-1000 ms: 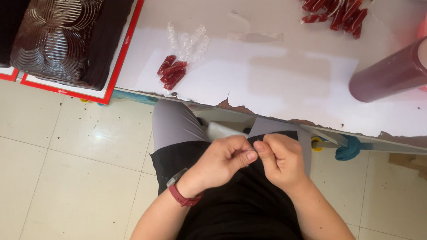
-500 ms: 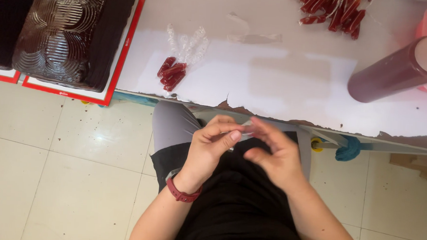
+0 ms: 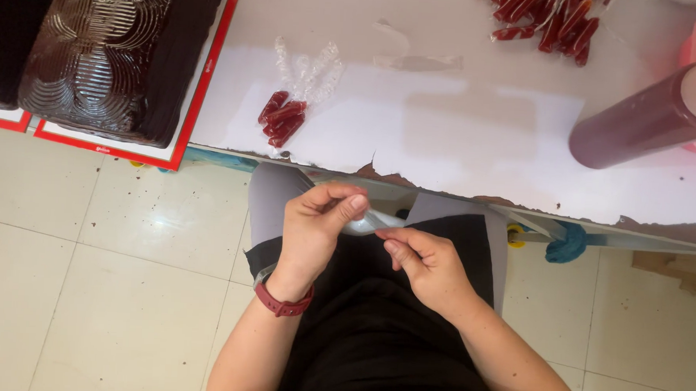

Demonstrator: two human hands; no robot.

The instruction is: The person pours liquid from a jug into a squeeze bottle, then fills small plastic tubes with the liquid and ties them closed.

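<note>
My left hand [image 3: 315, 229] and my right hand [image 3: 425, 263] meet over my lap, just below the white table's edge [image 3: 473, 195]. Between their fingertips they pinch a small clear plastic bag [image 3: 374, 221]; the left hand grips its left end, the right thumb and forefinger hold its lower right end. What the bag contains cannot be made out. A dark red band sits on my left wrist.
Small clear bags filled with dark red paste [image 3: 283, 116] lie on the table near the edge, with several more [image 3: 547, 20] at the far side. A dark red filled bottle [image 3: 644, 122] lies at right. Dark brown slabs on red-edged trays [image 3: 112, 52] sit at left.
Both hands have risen slightly and spread apart, stretching the clear bag between them; one second ago the fingers were bunched close together.
</note>
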